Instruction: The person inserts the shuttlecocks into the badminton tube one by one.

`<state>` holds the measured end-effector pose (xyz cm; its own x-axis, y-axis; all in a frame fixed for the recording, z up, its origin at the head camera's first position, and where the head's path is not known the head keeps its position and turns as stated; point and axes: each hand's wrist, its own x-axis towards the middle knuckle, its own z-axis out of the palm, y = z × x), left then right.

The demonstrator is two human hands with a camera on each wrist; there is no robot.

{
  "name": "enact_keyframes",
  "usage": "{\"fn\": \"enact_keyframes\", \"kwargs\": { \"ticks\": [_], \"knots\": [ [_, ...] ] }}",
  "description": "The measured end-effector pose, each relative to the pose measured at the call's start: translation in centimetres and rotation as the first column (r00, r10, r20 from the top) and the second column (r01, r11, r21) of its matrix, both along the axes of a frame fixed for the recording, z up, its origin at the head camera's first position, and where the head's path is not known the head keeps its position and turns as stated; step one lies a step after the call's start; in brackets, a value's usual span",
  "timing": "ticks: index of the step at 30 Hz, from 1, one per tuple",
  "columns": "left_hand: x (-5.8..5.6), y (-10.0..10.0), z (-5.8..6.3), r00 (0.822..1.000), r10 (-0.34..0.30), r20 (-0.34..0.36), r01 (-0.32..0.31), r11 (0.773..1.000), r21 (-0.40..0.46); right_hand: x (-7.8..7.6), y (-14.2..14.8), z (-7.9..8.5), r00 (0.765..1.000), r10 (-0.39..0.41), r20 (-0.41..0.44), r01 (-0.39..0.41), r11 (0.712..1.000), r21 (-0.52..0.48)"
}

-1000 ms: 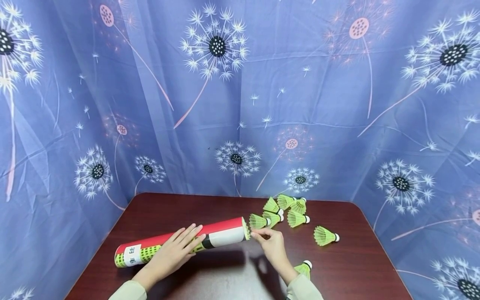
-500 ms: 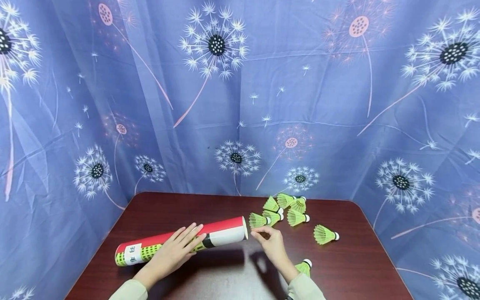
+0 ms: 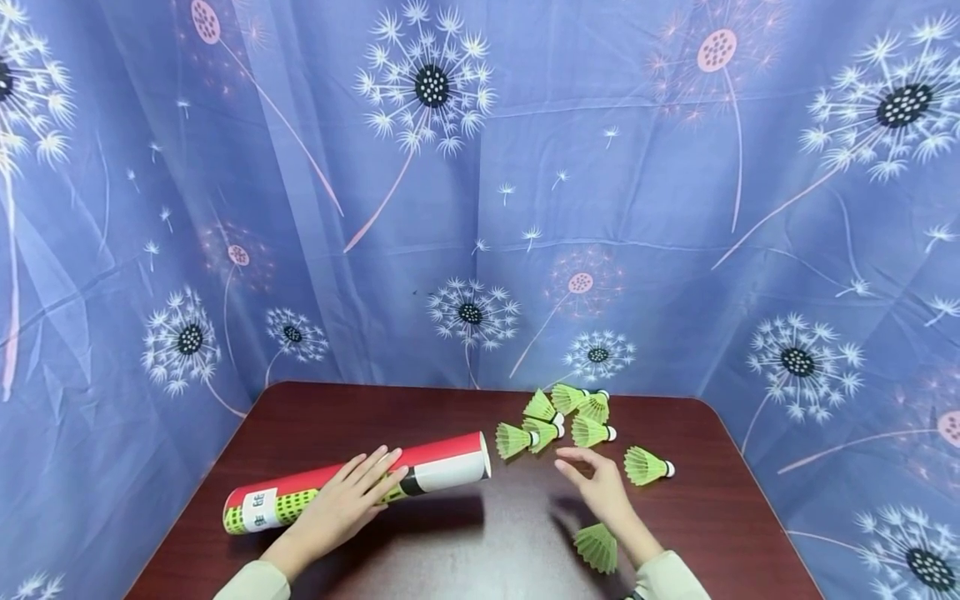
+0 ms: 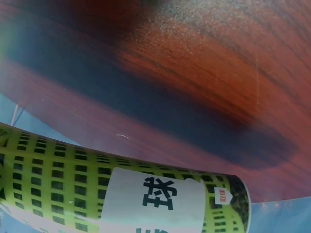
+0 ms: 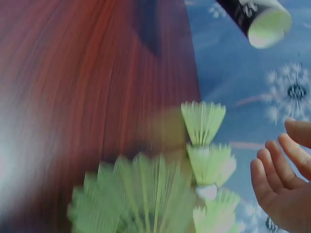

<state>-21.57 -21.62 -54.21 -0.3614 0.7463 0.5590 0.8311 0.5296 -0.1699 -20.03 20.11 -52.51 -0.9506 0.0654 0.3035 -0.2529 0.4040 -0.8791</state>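
A red, white and yellow-green shuttlecock tube (image 3: pixel 447 472) lies slanted on the table, its open end facing right. My left hand (image 3: pixel 347 493) rests across its middle with straight fingers. In the left wrist view, the netted yellow-green side of the tube (image 4: pixel 63 187) carries a white label. My right hand (image 3: pixel 606 492) hovers right of the tube's mouth, fingers relaxed and holding nothing. Below it lies a yellow-green shuttlecock (image 3: pixel 596 548), partly hidden by my wrist. The right wrist view shows that shuttlecock (image 5: pixel 138 199) large, beside the empty right hand (image 5: pixel 284 182).
Several shuttlecocks cluster near the table's back edge, one of them a shuttlecock (image 3: pixel 513 440) just right of the tube. Another shuttlecock (image 3: pixel 647 466) lies apart to the right. A blue dandelion-print curtain (image 3: pixel 480 208) surrounds the dark red table (image 3: pixel 720 517).
A shuttlecock's skirt showing at the tube's mouth has gone inside. My right hand has drawn away to the right, empty. My left hand has stayed on the tube.
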Motion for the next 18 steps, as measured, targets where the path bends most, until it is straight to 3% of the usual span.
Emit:
{"fn": "enact_keyframes", "kwargs": {
  "ticks": [4,7,10,13,14,18],
  "knots": [
    [-0.1,-0.1,0.0,1.0,0.004,0.0,-0.004,1.0,-0.003,1.0,2.2,0.2,1.0,-0.016,-0.014,0.016,0.998,0.067],
    [0.0,-0.1,-0.1,1.0,0.009,-0.002,-0.009,1.0,0.003,2.5,3.0,1.6,1.0,-0.018,-0.008,0.018,0.994,0.108],
    [0.1,-0.1,-0.2,1.0,0.006,0.009,-0.006,1.0,0.002,3.3,4.1,0.9,0.998,0.023,-0.058,-0.015,0.989,0.144],
    [0.3,-0.1,-0.3,1.0,0.005,0.018,-0.005,1.0,0.002,3.8,5.3,-1.1,0.988,0.095,-0.125,-0.072,0.98,0.184],
    [0.3,-0.1,-0.3,1.0,0.002,0.024,-0.002,1.0,0.004,3.8,5.7,-1.9,0.984,0.132,-0.124,-0.106,0.975,0.197],
    [0.3,-0.1,-0.4,1.0,0.006,0.021,-0.007,1.0,0.014,4.7,6.1,-2.7,0.958,0.243,-0.151,-0.188,0.932,0.309]
  ]
}}
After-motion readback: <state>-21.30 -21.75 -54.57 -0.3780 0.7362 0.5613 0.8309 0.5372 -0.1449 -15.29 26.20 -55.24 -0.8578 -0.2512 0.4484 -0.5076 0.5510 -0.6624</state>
